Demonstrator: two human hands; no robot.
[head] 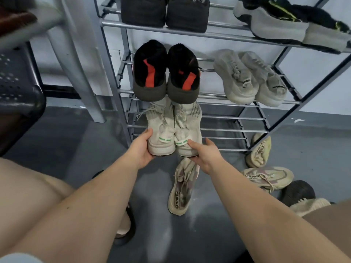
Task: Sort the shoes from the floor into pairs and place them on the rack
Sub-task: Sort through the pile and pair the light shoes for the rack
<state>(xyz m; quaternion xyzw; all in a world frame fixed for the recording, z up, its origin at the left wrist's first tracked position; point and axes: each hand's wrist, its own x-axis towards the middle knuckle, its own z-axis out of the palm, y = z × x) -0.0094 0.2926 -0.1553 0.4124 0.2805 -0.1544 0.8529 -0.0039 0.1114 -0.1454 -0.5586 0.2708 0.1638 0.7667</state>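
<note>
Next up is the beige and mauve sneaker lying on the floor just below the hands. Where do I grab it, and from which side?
Grip the beige and mauve sneaker at its heel collar, coming from above on the near end. It lies upright with the heel toward the person and the toe under the right hand, so the opening and pull tab face up for a thumb-inside pinch.

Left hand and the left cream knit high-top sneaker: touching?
Touching. The head view shows the left hand cupping the left cream knit high-top sneaker at its heel, thumb against its side.
</note>
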